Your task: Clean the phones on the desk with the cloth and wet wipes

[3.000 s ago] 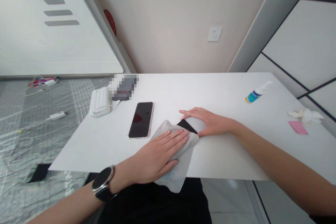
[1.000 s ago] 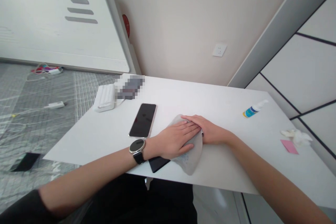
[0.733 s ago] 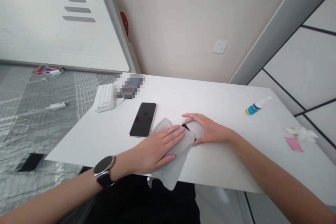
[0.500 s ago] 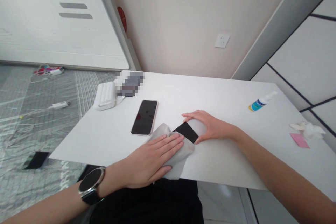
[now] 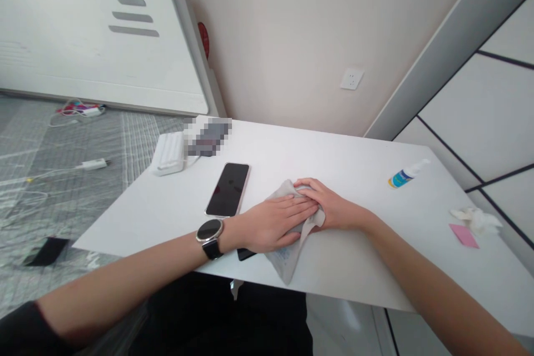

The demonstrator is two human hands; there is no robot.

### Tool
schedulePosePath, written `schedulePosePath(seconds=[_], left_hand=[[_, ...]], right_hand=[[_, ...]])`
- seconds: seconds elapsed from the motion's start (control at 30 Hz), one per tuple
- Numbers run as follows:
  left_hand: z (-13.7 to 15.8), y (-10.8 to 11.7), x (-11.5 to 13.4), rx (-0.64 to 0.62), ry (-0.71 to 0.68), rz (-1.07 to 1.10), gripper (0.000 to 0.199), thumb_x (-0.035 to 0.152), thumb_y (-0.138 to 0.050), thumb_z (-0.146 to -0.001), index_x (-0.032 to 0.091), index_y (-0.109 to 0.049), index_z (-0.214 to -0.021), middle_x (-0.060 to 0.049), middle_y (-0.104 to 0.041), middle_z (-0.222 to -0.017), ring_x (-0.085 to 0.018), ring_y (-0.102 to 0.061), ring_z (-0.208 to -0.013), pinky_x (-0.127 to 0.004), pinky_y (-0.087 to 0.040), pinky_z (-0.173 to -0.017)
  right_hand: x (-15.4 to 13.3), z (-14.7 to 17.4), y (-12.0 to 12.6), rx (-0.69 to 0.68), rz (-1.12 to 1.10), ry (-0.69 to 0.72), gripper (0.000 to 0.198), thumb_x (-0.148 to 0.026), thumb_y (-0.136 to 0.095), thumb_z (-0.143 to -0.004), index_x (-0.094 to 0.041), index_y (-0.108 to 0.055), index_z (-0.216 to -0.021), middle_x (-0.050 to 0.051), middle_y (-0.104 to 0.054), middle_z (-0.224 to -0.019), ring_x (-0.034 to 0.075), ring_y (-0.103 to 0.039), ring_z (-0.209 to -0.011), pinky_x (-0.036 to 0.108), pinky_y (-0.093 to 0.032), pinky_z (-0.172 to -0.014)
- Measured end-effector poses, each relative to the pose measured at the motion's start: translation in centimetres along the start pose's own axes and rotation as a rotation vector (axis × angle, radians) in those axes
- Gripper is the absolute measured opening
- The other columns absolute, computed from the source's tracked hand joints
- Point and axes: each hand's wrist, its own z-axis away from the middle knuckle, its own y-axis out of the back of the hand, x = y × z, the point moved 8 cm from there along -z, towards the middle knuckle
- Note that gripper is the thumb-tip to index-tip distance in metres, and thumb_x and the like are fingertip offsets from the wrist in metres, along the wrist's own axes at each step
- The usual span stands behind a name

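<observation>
My left hand (image 5: 277,223) lies flat with fingers stretched out on a thin grey cloth (image 5: 287,264). Under the cloth and hand is a flat black phone (image 5: 246,254); only its near-left corner shows, by the table's front edge. My right hand (image 5: 329,203) curls around the far-right end of the covered phone, with thumb and fingers at its sides and the cloth between the hands. Its fingertips are partly hidden by the cloth and my left fingers. Just left of the cloth, a second phone (image 5: 228,189) lies screen up on the white table (image 5: 354,267).
A white power bank (image 5: 169,153) with a cable sits at the back left beside a blurred-out dark item (image 5: 209,138). On the right lie a spray bottle (image 5: 406,174), a pink paper square (image 5: 464,235) and crumpled tissue (image 5: 479,219). Cables (image 5: 94,164) lie on the floor at left.
My left hand has slid right and away from me with the cloth, covering the phone's far end and baring its near-left corner. My right hand stays at the far end.
</observation>
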Motion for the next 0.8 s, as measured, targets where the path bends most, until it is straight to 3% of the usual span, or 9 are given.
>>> schedulePosePath(seconds=[0.13,0.27,0.33,0.47,0.67,0.8], left_hand=[[4.1,0.3,0.9,-0.009,0.018,-0.013,0.069,0.04,-0.039,-0.11,0.014,-0.012,-0.168,-0.011,-0.018,-0.175,-0.023,-0.014,-0.163,-0.042,-0.015,-0.134],[8.8,0.1,2.2,-0.024,0.121,-0.031,0.071,0.034,-0.045,-0.109,0.023,-0.008,-0.169,-0.007,-0.019,-0.175,-0.025,-0.023,-0.161,-0.042,-0.019,-0.133],[9.8,-0.1,2.4,-0.05,0.156,-0.041,0.07,0.031,-0.045,-0.109,0.025,-0.008,-0.169,-0.005,-0.02,-0.175,-0.024,-0.026,-0.16,-0.041,-0.018,-0.133],[7.1,-0.4,1.9,-0.068,0.125,0.0,0.069,0.035,-0.042,-0.11,0.025,-0.008,-0.169,-0.005,-0.019,-0.176,-0.023,-0.024,-0.161,-0.041,-0.014,-0.133],[-0.4,-0.5,0.5,-0.049,0.006,0.081,0.063,0.038,-0.038,-0.11,0.016,-0.023,-0.166,-0.009,-0.027,-0.173,-0.022,-0.023,-0.161,-0.041,-0.012,-0.133],[0.8,-0.1,0.7,-0.036,0.016,0.086,0.065,0.041,-0.038,-0.11,0.016,-0.019,-0.167,-0.009,-0.024,-0.174,-0.021,-0.019,-0.162,-0.041,-0.012,-0.134]], right_hand=[[-0.1,0.1,0.0,0.004,0.008,-0.011,0.071,-0.042,-0.088,-0.078,-0.023,-0.056,-0.138,0.017,-0.045,-0.154,0.032,-0.04,-0.147,0.052,-0.037,-0.123],[-0.3,-0.1,0.1,-0.015,0.028,-0.001,0.075,-0.05,-0.091,-0.075,-0.025,-0.059,-0.138,0.014,-0.047,-0.156,0.031,-0.04,-0.149,0.052,-0.035,-0.124],[-0.3,-0.2,0.3,-0.008,0.028,0.019,0.079,-0.052,-0.091,-0.074,-0.026,-0.059,-0.141,0.013,-0.048,-0.157,0.031,-0.04,-0.149,0.052,-0.032,-0.125],[0.3,-0.3,0.2,-0.003,0.011,0.047,0.085,-0.052,-0.092,-0.072,-0.03,-0.058,-0.147,0.009,-0.056,-0.154,0.032,-0.038,-0.152,0.054,-0.025,-0.128],[1.1,0.3,-0.1,0.044,0.045,0.088,0.062,-0.028,-0.08,-0.084,-0.025,-0.062,-0.144,0.014,-0.056,-0.155,0.031,-0.045,-0.149,0.055,-0.032,-0.125],[1.0,0.6,0.0,0.053,0.044,0.093,0.063,-0.032,-0.082,-0.084,-0.021,-0.063,-0.143,0.016,-0.057,-0.153,0.032,-0.046,-0.148,0.054,-0.033,-0.125]])
